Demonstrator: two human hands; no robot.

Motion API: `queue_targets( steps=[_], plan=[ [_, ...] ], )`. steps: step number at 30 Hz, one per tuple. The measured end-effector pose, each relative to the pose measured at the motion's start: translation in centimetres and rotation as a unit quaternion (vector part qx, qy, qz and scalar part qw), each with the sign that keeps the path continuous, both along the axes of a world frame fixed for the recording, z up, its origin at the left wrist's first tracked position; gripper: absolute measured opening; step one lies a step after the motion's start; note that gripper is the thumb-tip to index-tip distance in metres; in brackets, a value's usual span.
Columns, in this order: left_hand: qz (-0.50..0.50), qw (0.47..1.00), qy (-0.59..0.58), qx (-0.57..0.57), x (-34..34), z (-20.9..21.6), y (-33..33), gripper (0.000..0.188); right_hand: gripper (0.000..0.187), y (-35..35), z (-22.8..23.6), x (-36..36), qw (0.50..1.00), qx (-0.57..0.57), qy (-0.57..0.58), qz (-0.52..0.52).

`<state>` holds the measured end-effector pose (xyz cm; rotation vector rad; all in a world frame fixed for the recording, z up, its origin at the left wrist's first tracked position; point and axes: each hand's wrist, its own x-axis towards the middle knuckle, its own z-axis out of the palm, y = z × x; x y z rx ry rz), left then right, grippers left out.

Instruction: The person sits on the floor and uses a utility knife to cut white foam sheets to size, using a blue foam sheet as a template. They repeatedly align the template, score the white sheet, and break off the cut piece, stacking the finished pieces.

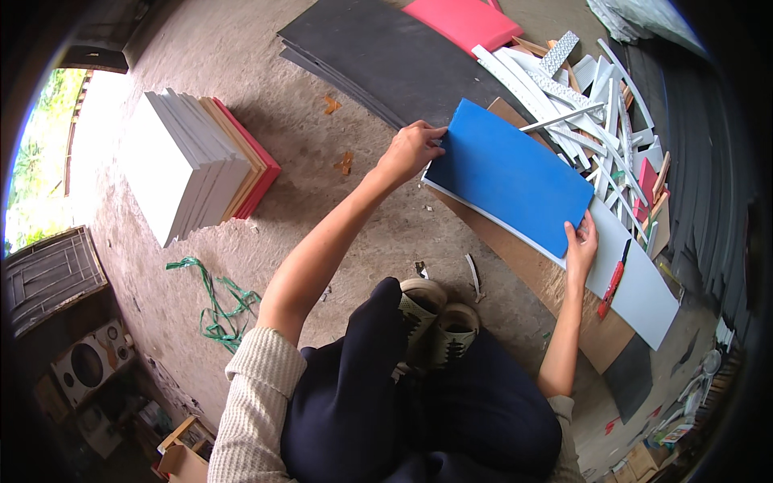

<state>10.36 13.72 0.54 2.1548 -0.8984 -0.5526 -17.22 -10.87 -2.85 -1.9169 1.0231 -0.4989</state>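
A blue rectangular board with a pale edge lies slanted in front of me, over a white board and a brown board. My left hand grips its far left corner, fingers closed at the edge. At the near right corner, my right hand pinches the board, with the thumb on top and the fingers at the edge. The white board sticks out to the right from under the blue one. On it rests a red utility knife, close to my right hand. The brown board shows below them.
Large black sheets lie beyond the hands, with a red sheet behind. White offcuts are heaped at right. On the left floor stands a stack of white boards with red ones, near a green cord tangle.
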Motion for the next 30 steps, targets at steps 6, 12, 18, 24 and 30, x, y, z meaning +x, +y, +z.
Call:
queue_targets(
  steps=[6, 12, 18, 24, 30],
  plan=[
    [0.002, 1.0, 0.009, -0.005, -0.2, 0.0, 0.3, 0.04, 0.049, 0.3, 0.2, -0.1, 1.0, -0.003, -0.002, 0.006],
    [0.004, 1.0, 0.011, -0.013, -0.2, -0.2, 0.4, 0.041, 0.05, 0.5, 0.2, -0.2, 1.0, -0.002, 0.001, 0.005],
    [0.002, 0.999, 0.021, -0.025, -0.6, -1.4, 0.1, 0.047, 0.05, 0.2, 0.1, -0.5, 1.0, -0.014, 0.015, 0.002],
    [-0.097, 0.994, 0.034, 0.025, 2.3, -2.3, -0.2, 0.073, 0.052, 0.7, 0.5, 0.3, 1.0, 0.02, 0.022, 0.006],
    [-0.132, 0.96, 0.204, 0.14, 3.6, 0.2, -2.9, 0.095, 0.053, -0.1, 0.2, -0.3, 0.999, 0.013, 0.035, 0.005]
  ],
)
